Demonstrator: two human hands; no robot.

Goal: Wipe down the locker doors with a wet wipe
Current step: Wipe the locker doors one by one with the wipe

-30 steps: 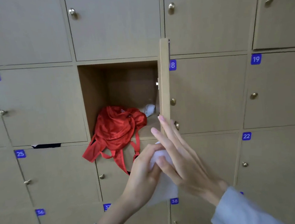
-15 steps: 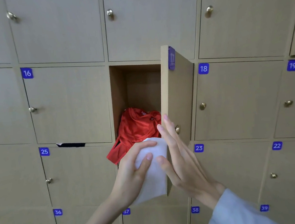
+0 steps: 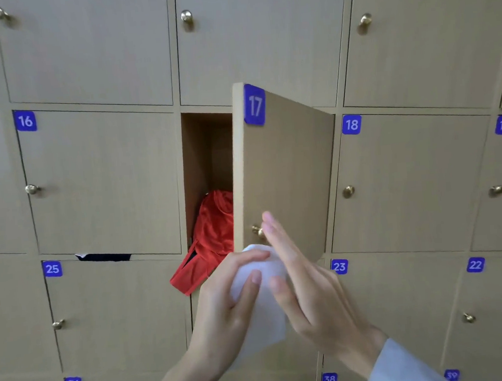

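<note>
A wall of tan locker doors (image 3: 102, 184) fills the whole frame, each with a brass knob and a blue number plate. Most are shut flush. Door 17 (image 3: 290, 175), centre frame, stands ajar, hinged along its right side, its free left edge swung out toward the camera and running straight up and down. Its number plate (image 3: 254, 104) sits at its top left corner. Left of that edge a tall narrow gap shows the compartment (image 3: 207, 151), and there is open room only on this left side; to the right, door 18 (image 3: 408, 184) lies flush right beside the hinge.

A red garment (image 3: 211, 238) bulges from the lower part of the compartment, and a strap of it spills down over the sill toward lower centre.

In lower centre, the wet wipe (image 3: 262, 315) hangs as a white sheet, long axis up and down, its bottom edge loose and its top bunched just below door 17's lower corner. The left hand (image 3: 223, 309) is the grip here: fingers curled over the top of the wipe, thumb across its front, pinching it. The right hand (image 3: 308, 291) stays flat with its fingers straight, pointing up-left, laid against the wipe's right side, its fingertips (image 3: 268, 222) reaching up beside door 17's knob (image 3: 257, 230); whether they touch is unclear.
</note>
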